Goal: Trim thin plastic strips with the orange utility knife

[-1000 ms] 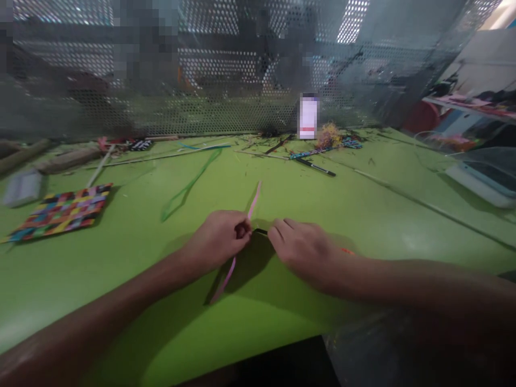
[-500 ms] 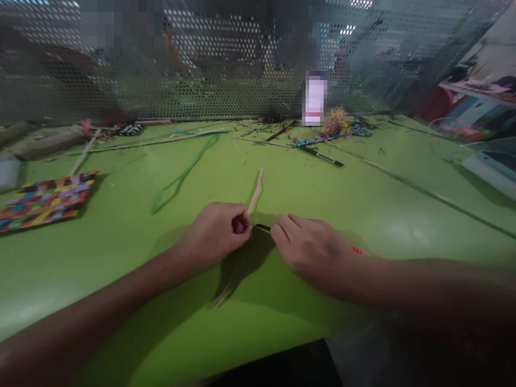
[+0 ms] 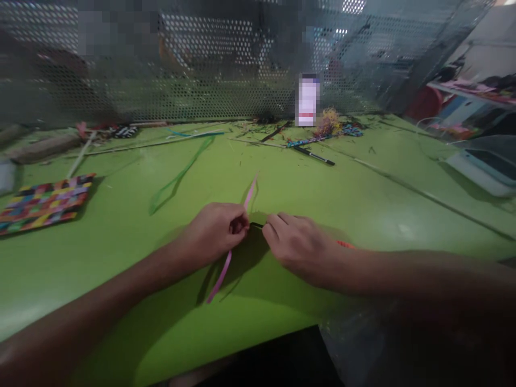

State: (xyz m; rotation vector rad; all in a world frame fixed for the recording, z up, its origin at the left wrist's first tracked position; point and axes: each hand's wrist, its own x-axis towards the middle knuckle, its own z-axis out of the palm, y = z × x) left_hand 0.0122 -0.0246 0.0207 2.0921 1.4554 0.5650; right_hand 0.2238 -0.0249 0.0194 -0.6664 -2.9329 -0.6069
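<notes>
The pink strip [image 3: 220, 279] vanishes mid-length inside the left hand [image 3: 215, 234]; the right hand [image 3: 298, 247] covers most of a small black piece [image 3: 256, 224].

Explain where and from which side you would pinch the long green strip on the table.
Pinch the green strip at its near folded end, from above: there the loop seems to lift slightly off the table, casting a shadow, while the far end lies flat. It is the end nearest the left hand.

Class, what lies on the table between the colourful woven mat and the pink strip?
In the head view, a loose green strip lies there, between woven mat and pink strip.
</notes>
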